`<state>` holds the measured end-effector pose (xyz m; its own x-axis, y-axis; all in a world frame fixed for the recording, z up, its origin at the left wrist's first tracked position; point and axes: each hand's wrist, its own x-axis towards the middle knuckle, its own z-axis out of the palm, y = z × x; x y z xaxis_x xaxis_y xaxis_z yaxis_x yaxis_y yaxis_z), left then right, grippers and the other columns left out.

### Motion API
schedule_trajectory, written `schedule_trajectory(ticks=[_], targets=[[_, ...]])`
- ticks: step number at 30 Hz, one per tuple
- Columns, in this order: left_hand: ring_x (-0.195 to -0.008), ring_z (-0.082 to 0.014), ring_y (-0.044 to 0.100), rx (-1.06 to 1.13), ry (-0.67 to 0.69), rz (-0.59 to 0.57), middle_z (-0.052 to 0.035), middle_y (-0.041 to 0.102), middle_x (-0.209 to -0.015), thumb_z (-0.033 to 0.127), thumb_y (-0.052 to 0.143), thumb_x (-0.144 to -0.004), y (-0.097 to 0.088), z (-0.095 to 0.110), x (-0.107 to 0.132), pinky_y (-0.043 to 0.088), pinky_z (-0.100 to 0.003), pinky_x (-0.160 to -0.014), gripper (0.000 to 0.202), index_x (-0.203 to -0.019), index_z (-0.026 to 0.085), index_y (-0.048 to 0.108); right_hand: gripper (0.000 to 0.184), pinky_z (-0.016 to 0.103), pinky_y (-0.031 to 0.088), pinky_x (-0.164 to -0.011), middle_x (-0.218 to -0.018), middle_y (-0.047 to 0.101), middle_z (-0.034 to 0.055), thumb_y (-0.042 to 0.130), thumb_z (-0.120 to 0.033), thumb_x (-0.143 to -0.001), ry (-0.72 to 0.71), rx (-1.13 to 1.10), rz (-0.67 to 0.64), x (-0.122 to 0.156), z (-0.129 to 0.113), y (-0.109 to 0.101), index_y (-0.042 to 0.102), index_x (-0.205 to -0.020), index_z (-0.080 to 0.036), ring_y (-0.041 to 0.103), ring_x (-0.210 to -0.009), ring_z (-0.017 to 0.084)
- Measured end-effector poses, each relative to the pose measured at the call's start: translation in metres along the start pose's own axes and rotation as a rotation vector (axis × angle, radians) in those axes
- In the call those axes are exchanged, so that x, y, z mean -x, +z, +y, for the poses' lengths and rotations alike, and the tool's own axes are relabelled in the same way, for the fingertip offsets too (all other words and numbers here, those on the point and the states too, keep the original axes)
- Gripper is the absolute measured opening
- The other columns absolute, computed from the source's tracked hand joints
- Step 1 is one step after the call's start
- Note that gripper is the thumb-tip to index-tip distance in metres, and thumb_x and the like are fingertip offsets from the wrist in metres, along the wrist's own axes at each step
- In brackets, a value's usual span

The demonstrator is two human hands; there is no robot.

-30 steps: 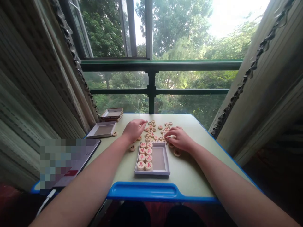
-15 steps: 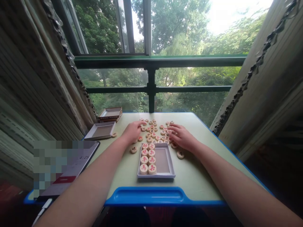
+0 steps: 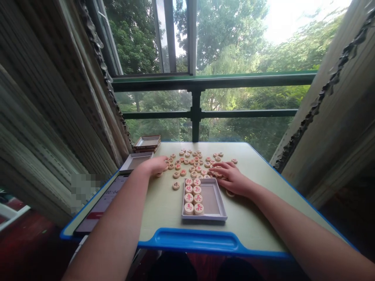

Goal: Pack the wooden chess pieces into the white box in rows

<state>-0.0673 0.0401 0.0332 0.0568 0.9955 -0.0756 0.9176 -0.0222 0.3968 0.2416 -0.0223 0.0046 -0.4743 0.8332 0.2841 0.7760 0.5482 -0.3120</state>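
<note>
Left hand [image 3: 154,165] has moved out to the left edge of the loose round pieces [image 3: 177,166]; I can't tell if it holds one. Right hand [image 3: 235,180], fingers spread, covers some others. Eight red-marked pieces [image 3: 198,198] line the left side of the near box [image 3: 211,198]. Left arm [image 3: 117,218] partly hides the phone [image 3: 99,208].
</note>
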Motion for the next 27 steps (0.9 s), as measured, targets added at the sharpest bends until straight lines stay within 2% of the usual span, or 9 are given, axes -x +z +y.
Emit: schedule_trajectory(ticks=[4, 7, 9, 12, 14, 17, 19, 22, 27], targets=[[-0.096, -0.0227, 0.064, 0.182, -0.011, 0.005, -0.0146, 0.063, -0.116, 0.011, 0.047, -0.07, -0.001, 0.006, 0.001, 0.051, -0.028, -0.072, 0.048, -0.116, 0.02, 0.058, 0.032, 0.048, 0.033, -0.097, -0.116, 0.06, 0.0072, 0.047, -0.034, -0.085, 0.028, 0.019, 0.094, -0.005, 0.005, 0.006, 0.067, -0.108, -0.028, 0.048, -0.107, 0.028], [-0.104, -0.0209, 0.061, 0.259, -0.035, 0.059, -0.0138, 0.059, -0.124, 0.005, 0.042, -0.071, -0.003, 0.007, 0.002, 0.051, -0.026, -0.076, 0.052, -0.119, 0.019, 0.057, 0.033, 0.049, 0.034, -0.096, -0.113, 0.06, 0.0092, 0.045, -0.038, -0.085, 0.118, 0.048, 0.101, -0.003, 0.005, -0.003, 0.069, -0.104, -0.025, 0.047, -0.107, 0.029], [-0.105, -0.0226, 0.06, 0.206, -0.075, 0.059, -0.0151, 0.059, -0.122, 0.004, 0.043, -0.071, -0.003, 0.007, 0.003, 0.05, -0.028, -0.079, 0.05, -0.116, 0.017, 0.059, 0.034, 0.049, 0.036, -0.095, -0.112, 0.058, 0.0106, 0.051, -0.04, -0.08, 0.185, 0.032, 0.039, 0.001, 0.004, -0.014, 0.069, -0.104, -0.024, 0.047, -0.109, 0.03], [-0.099, -0.0243, 0.063, 0.152, -0.074, -0.055, -0.0154, 0.065, -0.113, 0.007, 0.046, -0.072, -0.003, 0.008, 0.006, 0.051, -0.03, -0.076, 0.043, -0.111, 0.016, 0.063, 0.043, 0.043, 0.042, -0.09, -0.111, 0.056, 0.0093, 0.062, -0.029, -0.065, 0.194, -0.056, -0.121, 0.009, 0.002, -0.032, 0.065, -0.108, -0.027, 0.05, -0.107, 0.029], [-0.098, -0.023, 0.063, 0.164, -0.024, -0.101, -0.0141, 0.065, -0.114, 0.007, 0.048, -0.071, -0.003, 0.011, 0.01, 0.051, -0.027, -0.075, 0.044, -0.111, 0.017, 0.063, 0.045, 0.038, 0.046, -0.082, -0.107, 0.057, 0.0077, 0.062, -0.022, -0.061, 0.206, -0.095, -0.215, 0.013, 0.0, -0.04, 0.064, -0.105, -0.026, 0.055, -0.098, 0.027], [-0.099, -0.0203, 0.062, 0.196, 0.013, -0.131, -0.0126, 0.063, -0.118, 0.002, 0.05, -0.066, -0.005, 0.019, 0.017, 0.05, -0.022, -0.073, 0.055, -0.118, 0.017, 0.059, 0.036, 0.03, 0.046, -0.068, -0.093, 0.061, 0.0055, 0.058, -0.016, -0.06, 0.263, -0.117, -0.283, 0.013, -0.004, -0.042, 0.064, -0.095, -0.022, 0.058, -0.082, 0.021], [-0.093, -0.0193, 0.064, 0.197, -0.012, -0.138, -0.0128, 0.065, -0.115, 0.001, 0.052, -0.065, -0.004, 0.023, 0.02, 0.049, -0.02, -0.068, 0.058, -0.121, 0.016, 0.057, 0.031, 0.026, 0.043, -0.064, -0.086, 0.062, 0.0043, 0.056, -0.014, -0.062, 0.271, -0.115, -0.268, 0.01, -0.006, -0.039, 0.064, -0.09, -0.02, 0.057, -0.076, 0.018], [-0.081, -0.0184, 0.066, 0.184, -0.025, -0.103, -0.0119, 0.067, -0.108, 0.007, 0.057, -0.069, 0.001, 0.026, 0.018, 0.048, -0.021, -0.062, 0.053, -0.121, 0.015, 0.057, 0.024, 0.026, 0.043, -0.065, -0.084, 0.062, 0.0046, 0.052, -0.013, -0.065, 0.242, -0.092, -0.206, 0.006, -0.006, -0.032, 0.065, -0.084, -0.019, 0.056, -0.074, 0.017], [-0.09, -0.0204, 0.064, 0.032, 0.095, -0.001, -0.0103, 0.068, -0.107, 0.017, 0.061, -0.073, 0.013, 0.023, 0.009, 0.047, -0.024, -0.074, 0.035, -0.107, 0.016, 0.066, 0.019, 0.03, 0.043, -0.075, -0.089, 0.061, 0.0083, 0.05, -0.017, -0.072, 0.162, -0.049, -0.077, 0.005, -0.006, -0.03, 0.068, -0.078, -0.018, 0.055, -0.082, 0.019]])
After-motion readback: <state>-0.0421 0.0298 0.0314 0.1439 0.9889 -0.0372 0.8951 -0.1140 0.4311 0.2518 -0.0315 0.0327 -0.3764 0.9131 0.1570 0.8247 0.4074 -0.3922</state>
